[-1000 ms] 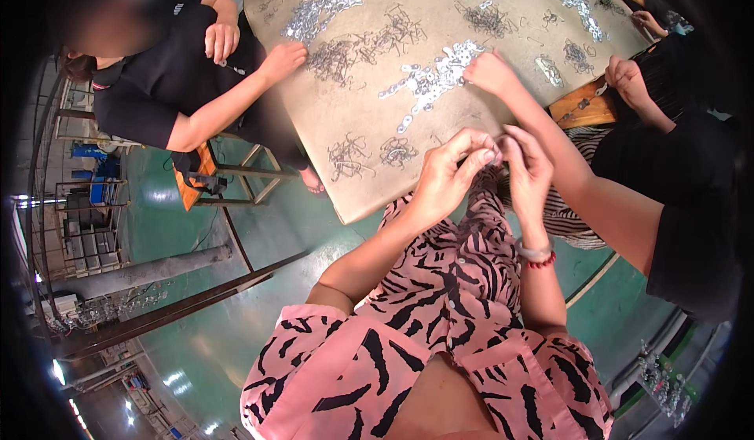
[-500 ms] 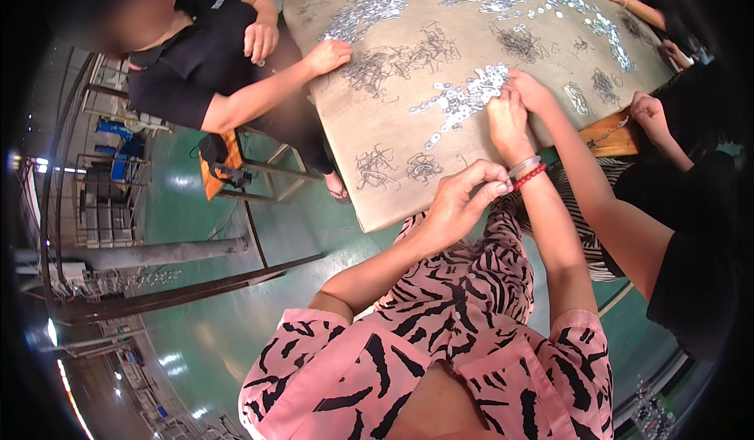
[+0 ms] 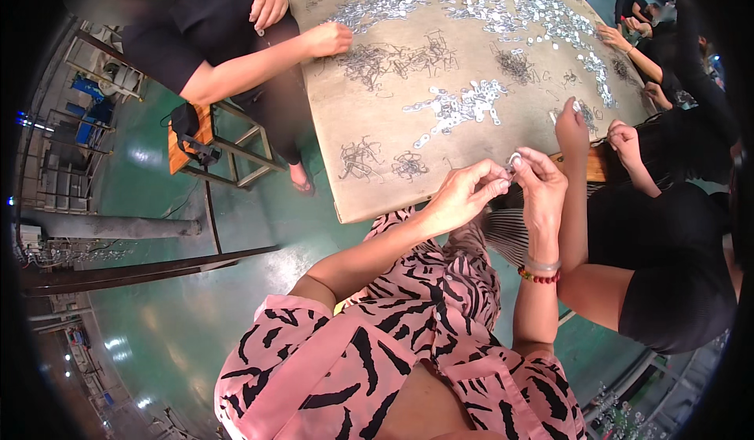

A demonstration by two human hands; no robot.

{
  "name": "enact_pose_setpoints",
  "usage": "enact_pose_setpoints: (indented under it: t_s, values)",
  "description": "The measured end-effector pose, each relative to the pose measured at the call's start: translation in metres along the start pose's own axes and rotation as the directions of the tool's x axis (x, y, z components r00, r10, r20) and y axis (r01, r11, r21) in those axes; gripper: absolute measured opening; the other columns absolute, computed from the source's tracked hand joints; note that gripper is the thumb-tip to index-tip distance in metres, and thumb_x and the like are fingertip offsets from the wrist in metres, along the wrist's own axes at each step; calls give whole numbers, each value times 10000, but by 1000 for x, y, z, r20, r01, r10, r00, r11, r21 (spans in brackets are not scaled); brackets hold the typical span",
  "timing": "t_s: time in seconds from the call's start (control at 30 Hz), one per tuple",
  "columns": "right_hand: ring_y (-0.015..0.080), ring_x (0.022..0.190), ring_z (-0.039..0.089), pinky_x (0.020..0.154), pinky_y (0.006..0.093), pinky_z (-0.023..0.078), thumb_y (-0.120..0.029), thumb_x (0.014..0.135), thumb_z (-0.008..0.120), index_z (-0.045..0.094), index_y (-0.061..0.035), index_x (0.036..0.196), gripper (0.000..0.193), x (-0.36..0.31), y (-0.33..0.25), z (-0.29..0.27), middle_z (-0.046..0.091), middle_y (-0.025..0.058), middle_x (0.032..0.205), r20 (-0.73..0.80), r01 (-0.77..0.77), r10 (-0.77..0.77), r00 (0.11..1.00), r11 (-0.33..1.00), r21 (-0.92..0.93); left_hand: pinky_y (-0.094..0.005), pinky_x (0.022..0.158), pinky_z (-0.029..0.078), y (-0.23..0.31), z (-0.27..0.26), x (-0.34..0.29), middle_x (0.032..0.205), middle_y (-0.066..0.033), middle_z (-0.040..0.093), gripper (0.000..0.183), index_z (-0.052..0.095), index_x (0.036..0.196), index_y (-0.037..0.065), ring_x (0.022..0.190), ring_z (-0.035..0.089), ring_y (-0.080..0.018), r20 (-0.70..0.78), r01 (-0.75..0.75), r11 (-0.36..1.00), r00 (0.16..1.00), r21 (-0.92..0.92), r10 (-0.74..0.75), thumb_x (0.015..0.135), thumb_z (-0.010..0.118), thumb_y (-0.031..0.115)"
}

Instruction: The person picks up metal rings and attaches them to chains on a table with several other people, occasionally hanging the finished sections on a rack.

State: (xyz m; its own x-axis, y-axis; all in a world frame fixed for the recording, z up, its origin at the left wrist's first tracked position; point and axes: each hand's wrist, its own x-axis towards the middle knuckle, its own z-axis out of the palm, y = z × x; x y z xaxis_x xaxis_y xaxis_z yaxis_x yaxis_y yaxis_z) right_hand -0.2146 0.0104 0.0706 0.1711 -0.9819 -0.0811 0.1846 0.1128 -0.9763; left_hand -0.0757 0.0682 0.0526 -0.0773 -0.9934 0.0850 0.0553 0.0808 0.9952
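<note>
My left hand (image 3: 469,195) is closed in a pinch just off the table's near edge. What its fingertips hold is small, dark and too little to make out. Facing it, my right hand (image 3: 542,185) grips a small shiny metal tab (image 3: 514,159) between thumb and fingers. The fingertips of both hands nearly meet at these pieces. Beyond them on the table (image 3: 377,200) lies a loose pile of similar silvery tabs (image 3: 463,106). Nearer the left corner are two small heaps of bent wire hooks (image 3: 360,160).
A person in black sits at the left, a hand (image 3: 328,40) on the table. At the right, a neighbour's hand (image 3: 572,122) holds up a metal tab, close to my right arm. Larger tab piles (image 3: 503,8) and wire heaps (image 3: 408,59) spread farther back. A wooden stool (image 3: 188,138) stands left.
My right hand has come back from the tab pile to my left hand, now with a metal tab. The neighbour's hand has also left that pile. The view has shifted slightly.
</note>
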Motion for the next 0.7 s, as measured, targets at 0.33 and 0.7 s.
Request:
enact_pose_setpoints:
  t_s: [0.33, 0.7]
  values:
    - [95, 628, 554, 534, 205, 424, 44, 740, 662, 613, 57, 934, 200, -19, -21, 5, 636, 86, 769, -136, 190, -185, 973, 982, 21, -263, 736, 483, 10, -2, 9, 840, -57, 612, 161, 541, 954, -16, 832, 582, -106, 38, -25, 997, 999, 71, 23, 883, 544, 128]
    - [85, 614, 559, 543, 189, 451, 47, 728, 675, 632, 47, 881, 159, -23, -20, 5, 633, 72, 756, -186, 162, -165, 969, 986, -31, -305, 766, 474, -23, -38, 40, 964, -48, 619, 359, 539, 1111, 30, 811, 572, -132, -65, -174, 975, 981, 140, 184, 860, 571, 285]
